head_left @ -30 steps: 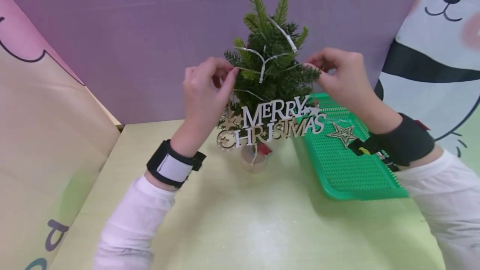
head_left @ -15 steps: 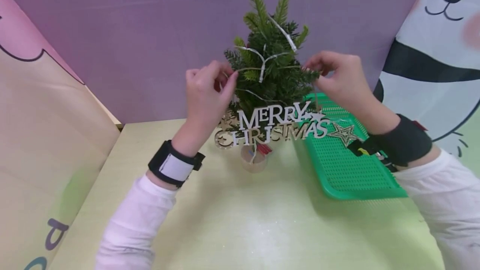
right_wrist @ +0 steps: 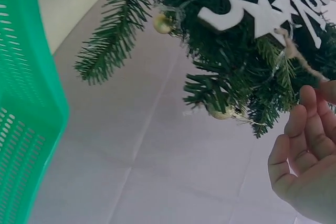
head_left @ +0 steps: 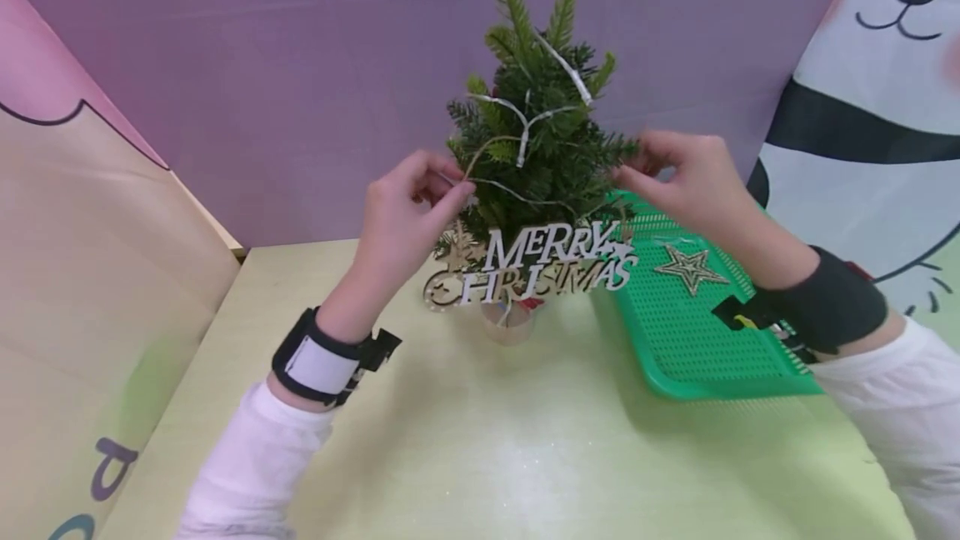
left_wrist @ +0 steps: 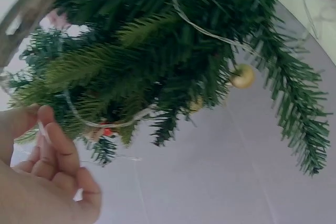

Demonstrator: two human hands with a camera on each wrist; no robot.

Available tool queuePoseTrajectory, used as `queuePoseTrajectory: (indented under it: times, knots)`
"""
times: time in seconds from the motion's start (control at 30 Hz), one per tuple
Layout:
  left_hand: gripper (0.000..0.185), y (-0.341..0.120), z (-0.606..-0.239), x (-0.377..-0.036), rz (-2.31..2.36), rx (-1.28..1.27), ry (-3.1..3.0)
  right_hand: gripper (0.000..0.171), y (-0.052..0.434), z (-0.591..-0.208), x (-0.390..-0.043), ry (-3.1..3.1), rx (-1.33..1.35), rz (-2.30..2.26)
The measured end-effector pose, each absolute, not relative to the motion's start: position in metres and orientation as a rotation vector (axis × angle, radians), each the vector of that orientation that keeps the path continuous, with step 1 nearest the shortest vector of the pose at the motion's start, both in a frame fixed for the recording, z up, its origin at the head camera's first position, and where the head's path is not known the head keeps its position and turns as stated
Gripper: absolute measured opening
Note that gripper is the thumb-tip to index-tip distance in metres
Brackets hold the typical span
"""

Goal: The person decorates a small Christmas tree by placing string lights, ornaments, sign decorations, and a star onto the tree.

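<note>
Head view: both hands [head_left: 408, 207] [head_left: 686, 177] pinch the sign's twine [head_left: 480, 152], partly hidden by tree [head_left: 536, 132].

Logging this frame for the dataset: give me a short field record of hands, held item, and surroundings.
left hand: pinches the twine of the sign beside the tree
right hand: pinches the twine at the tree's other side
sign: white MERRY CHRISTMAS lettering, hanging in front of the tree's lower branches
tree: small, green, upright on the table
tray: green, perforated, holds a star ornament

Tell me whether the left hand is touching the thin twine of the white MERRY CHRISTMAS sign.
Touching. In the head view, the left hand pinches the twine between thumb and fingertips beside the small green tree.
</note>
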State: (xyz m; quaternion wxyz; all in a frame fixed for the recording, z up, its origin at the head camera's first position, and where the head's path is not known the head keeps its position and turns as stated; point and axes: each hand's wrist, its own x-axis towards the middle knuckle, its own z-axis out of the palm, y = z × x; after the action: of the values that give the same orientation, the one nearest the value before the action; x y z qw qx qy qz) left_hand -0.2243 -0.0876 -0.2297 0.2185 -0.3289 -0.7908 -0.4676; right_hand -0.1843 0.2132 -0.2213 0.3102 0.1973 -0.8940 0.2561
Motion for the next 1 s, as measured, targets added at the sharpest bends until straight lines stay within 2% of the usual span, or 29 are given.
queuePoseTrajectory:
  times: [0.17, 0.33, 0.47, 0.77, 1.0]
  knots:
    - [0.024, -0.099, -0.232, -0.208, -1.45, -0.864, -2.32, 0.013, 0.217, -0.231, -0.174, -2.376, 0.531, 0.708]
    - [0.034, -0.111, -0.238, -0.188, -1.454, -0.864, -2.508, 0.024, 0.219, -0.238, -0.163, -2.54, 0.472, 0.702]
    - [0.033, -0.115, -0.245, -0.179, -1.44, -0.911, -2.55, 0.028, 0.217, -0.243, -0.16, -2.728, 0.488, 0.689]
    - [0.02, -0.114, -0.258, -0.175, -1.459, -0.963, -2.484, 0.009, 0.213, -0.255, -0.161, -2.656, 0.676, 0.654]
    - [0.017, -0.119, -0.263, -0.179, -1.501, -0.949, -2.504, 0.006, 0.212, -0.251, -0.151, -2.603, 0.721, 0.729]
